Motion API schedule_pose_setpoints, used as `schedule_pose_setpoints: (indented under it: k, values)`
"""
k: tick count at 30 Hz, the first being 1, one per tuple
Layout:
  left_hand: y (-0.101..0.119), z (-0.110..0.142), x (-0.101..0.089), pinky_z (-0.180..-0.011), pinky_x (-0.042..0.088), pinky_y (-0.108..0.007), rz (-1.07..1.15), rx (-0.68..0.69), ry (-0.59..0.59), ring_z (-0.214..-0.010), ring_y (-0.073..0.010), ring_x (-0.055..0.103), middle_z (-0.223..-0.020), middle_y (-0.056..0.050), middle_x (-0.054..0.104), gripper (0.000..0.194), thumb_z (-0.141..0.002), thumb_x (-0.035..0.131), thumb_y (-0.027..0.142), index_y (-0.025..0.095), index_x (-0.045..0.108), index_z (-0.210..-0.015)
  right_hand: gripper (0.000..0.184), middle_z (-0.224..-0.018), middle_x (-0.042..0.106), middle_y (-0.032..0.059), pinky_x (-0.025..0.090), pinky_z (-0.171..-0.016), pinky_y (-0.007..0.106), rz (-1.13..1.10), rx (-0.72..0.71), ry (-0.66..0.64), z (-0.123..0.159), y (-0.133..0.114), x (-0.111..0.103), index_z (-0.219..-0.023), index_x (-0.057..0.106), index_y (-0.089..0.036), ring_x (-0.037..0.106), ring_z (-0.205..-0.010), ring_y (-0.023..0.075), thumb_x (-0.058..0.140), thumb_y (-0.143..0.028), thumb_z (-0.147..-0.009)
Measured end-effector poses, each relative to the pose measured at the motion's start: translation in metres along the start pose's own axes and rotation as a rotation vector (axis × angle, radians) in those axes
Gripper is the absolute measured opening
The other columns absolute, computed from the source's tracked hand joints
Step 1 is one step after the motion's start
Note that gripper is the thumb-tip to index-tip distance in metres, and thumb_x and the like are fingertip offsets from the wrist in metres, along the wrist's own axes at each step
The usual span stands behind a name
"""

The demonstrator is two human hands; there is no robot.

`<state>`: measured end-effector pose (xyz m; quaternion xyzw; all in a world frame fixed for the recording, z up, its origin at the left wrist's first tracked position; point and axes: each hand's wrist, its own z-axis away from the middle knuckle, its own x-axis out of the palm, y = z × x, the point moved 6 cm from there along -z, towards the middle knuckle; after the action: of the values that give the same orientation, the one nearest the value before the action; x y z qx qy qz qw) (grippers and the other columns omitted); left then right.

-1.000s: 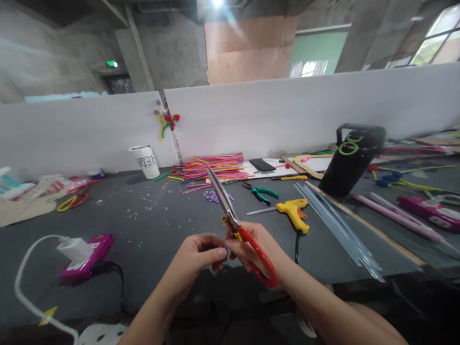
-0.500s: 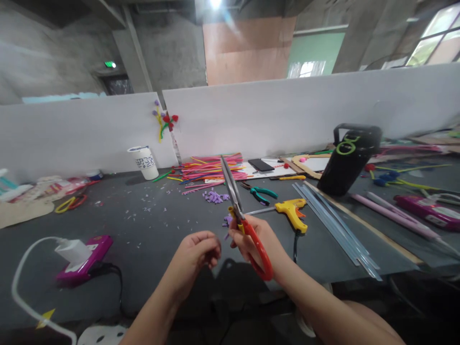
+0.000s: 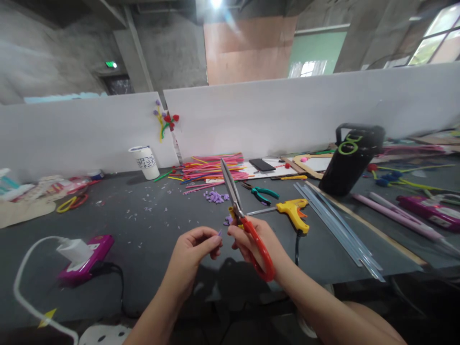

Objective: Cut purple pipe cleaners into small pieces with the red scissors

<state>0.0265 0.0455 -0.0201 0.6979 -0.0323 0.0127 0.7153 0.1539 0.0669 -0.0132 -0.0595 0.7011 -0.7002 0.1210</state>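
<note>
Head view: the left hand (image 3: pixel 194 247) pinched a purple scrap (image 3: pixel 220 233) above the dark table (image 3: pixel 151 278); it looked light, soft, best nipped at one end. The right hand (image 3: pixel 276 245) wrapped the red-handled scissors (image 3: pixel 264 254), seemingly stiff, heavier, safest by the handles.

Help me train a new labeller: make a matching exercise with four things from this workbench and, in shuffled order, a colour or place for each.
Things:
1. Scissors
2. Hot glue gun
3. Pliers
4. Cup

Colours and places:
A. Teal handles
B. White with dark markings
C. In the right hand
D. Yellow, beside the long clear glue sticks

Right pairs: 1-C, 2-D, 3-A, 4-B
</note>
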Motion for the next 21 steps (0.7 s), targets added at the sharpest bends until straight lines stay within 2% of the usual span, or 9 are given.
schedule_pose_setpoints:
  k: [5,9,12,15,18,19,21]
  values:
    - [-0.005,0.001,-0.001,-0.053,0.039,-0.018,0.21,-0.105,0.011,-0.054,-0.0077,0.051,-0.062,-0.001,0.06,0.009,-0.066,0.064,0.021,0.013,0.062,-0.068,0.011,-0.032,0.035,-0.0109,0.032,-0.036,0.017,-0.002,-0.012,-0.014,-0.001,-0.002,-0.001,-0.066,0.051,-0.017,0.035,-0.029,0.0046,0.052,-0.027,-0.067]
    - [-0.007,0.002,0.003,-0.052,0.039,-0.018,0.221,-0.124,-0.027,-0.053,-0.0069,0.051,-0.06,-0.001,0.059,0.008,-0.066,0.063,0.02,0.012,0.061,-0.065,0.012,-0.036,0.039,-0.0097,0.029,-0.033,0.017,-0.003,-0.026,-0.059,0.0,-0.001,0.005,-0.065,0.053,-0.017,0.035,-0.029,0.0048,0.053,-0.028,-0.065]
    - [-0.007,0.001,0.004,-0.052,0.038,-0.019,0.168,-0.118,-0.047,-0.052,-0.008,0.05,-0.059,0.0,0.058,0.009,-0.067,0.061,0.022,0.013,0.059,-0.063,0.012,-0.035,0.038,-0.0106,0.031,-0.036,0.017,-0.001,-0.04,-0.046,0.0,-0.003,0.005,-0.064,0.051,-0.018,0.034,-0.029,0.0047,0.054,-0.029,-0.066]
    - [-0.003,-0.003,-0.002,-0.052,0.037,-0.022,-0.1,-0.022,-0.006,-0.052,-0.0101,0.048,-0.055,0.001,0.054,0.011,-0.067,0.06,0.024,0.015,0.057,-0.061,0.012,-0.034,0.034,-0.0119,0.035,-0.042,0.019,0.025,-0.059,0.008,-0.003,-0.005,-0.003,-0.065,0.049,-0.019,0.033,-0.029,0.0046,0.053,-0.03,-0.068]
    - [0.007,-0.01,-0.008,-0.057,0.038,-0.024,-0.518,0.181,0.077,-0.058,-0.013,0.05,-0.058,0.001,0.053,0.01,-0.068,0.056,0.024,0.016,0.058,-0.062,0.014,-0.038,0.036,-0.0103,0.034,-0.044,0.02,0.213,-0.097,0.084,-0.012,-0.006,-0.02,-0.066,0.048,-0.019,0.035,-0.031,0.0057,0.048,-0.032,-0.071]
    - [0.009,-0.013,-0.007,-0.06,0.038,-0.025,-0.64,0.247,0.087,-0.061,-0.014,0.051,-0.062,0.0,0.054,0.01,-0.069,0.054,0.024,0.017,0.058,-0.063,0.016,-0.04,0.038,-0.0089,0.032,-0.043,0.019,0.327,-0.117,0.111,-0.015,-0.007,-0.026,-0.064,0.048,-0.019,0.035,-0.033,0.0061,0.046,-0.033,-0.072]
    - [0.008,-0.021,-0.002,-0.062,0.038,-0.025,-0.838,0.323,0.07,-0.064,-0.0149,0.051,-0.065,-0.001,0.054,0.011,-0.071,0.05,0.022,0.018,0.057,-0.065,0.016,-0.047,0.044,-0.0058,0.029,-0.044,0.019,0.398,-0.136,0.132,-0.023,-0.005,-0.038,-0.062,0.05,-0.018,0.038,-0.04,0.0075,0.049,-0.033,-0.068]
